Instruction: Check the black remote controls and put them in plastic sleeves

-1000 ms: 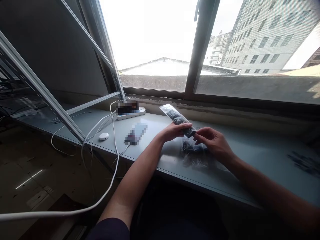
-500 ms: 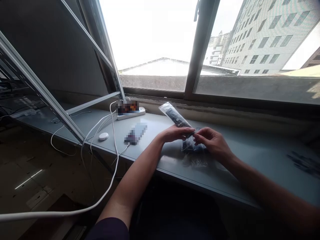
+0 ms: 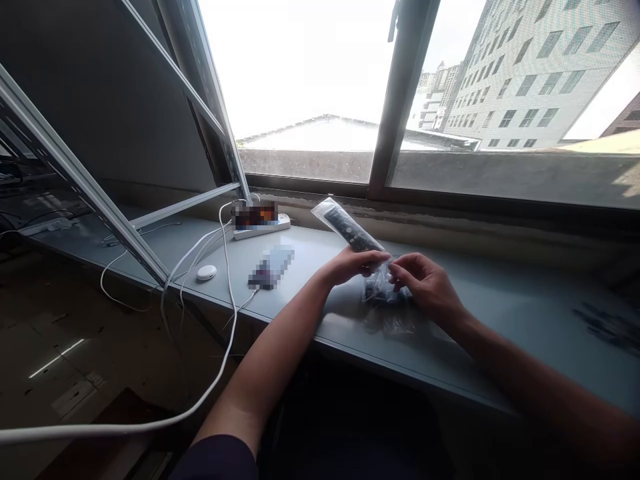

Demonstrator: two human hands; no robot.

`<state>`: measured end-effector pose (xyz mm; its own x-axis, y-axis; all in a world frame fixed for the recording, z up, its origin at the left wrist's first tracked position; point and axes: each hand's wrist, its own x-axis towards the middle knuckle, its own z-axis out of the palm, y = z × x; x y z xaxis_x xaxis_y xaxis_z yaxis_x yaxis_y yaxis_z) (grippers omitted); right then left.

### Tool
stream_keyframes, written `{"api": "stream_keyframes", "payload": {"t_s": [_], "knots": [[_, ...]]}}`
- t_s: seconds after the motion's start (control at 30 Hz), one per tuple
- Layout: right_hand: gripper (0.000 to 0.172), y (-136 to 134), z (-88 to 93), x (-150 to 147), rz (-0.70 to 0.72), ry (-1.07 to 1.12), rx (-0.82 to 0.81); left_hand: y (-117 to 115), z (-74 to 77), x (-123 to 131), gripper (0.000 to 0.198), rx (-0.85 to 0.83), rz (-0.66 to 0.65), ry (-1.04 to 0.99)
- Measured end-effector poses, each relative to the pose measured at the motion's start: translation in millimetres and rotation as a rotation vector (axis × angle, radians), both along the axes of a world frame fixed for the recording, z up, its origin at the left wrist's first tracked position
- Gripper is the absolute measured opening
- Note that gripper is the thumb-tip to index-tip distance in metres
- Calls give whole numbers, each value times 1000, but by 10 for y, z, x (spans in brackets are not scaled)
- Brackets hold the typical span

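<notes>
A dark remote control with pale round buttons lies inside a clear plastic bag. My left hand is closed around the lower part of it and holds it tilted above the table, its far end toward the window. Close beside it, my right hand pinches at the near end of the bag with thumb and forefinger. Beneath both hands, more clear plastic packaging with dark contents lies on the table; what is inside cannot be made out.
On the grey table are a white power strip, a blurred-out device on a cable and a round white case. A white cable loops past the edge. A metal frame stands left; dark items lie right.
The far end of the bagged remote control has shifted slightly up and to the left. Both hands keep nearly the same place, with a slightly wider gap between their fingertips.
</notes>
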<state>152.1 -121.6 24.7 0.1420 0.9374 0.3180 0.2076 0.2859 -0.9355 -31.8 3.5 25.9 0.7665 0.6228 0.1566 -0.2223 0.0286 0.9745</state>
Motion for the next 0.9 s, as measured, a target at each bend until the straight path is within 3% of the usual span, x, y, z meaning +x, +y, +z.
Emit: {"api": "stream_keyframes", "payload": {"t_s": [0.23, 0.4, 0.6, 0.77, 0.9], "knots": [[51, -18, 35, -28, -4, -8, -6, 71, -32, -14, 52, -23, 95, -50], [59, -10, 66, -61, 64, 49, -69, 71, -52, -16, 49, -56, 55, 24], [55, -11, 60, -54, 123, 31, -104, 67, -66, -9, 59, -1, -65, 116], [78, -21, 37, -55, 117, 35, -146, 54, -76, -14, 64, 30, -179, 119], [68, -17, 19, -57, 117, 39, -133, 34, -49, -17, 62, 40, -185, 138]]}}
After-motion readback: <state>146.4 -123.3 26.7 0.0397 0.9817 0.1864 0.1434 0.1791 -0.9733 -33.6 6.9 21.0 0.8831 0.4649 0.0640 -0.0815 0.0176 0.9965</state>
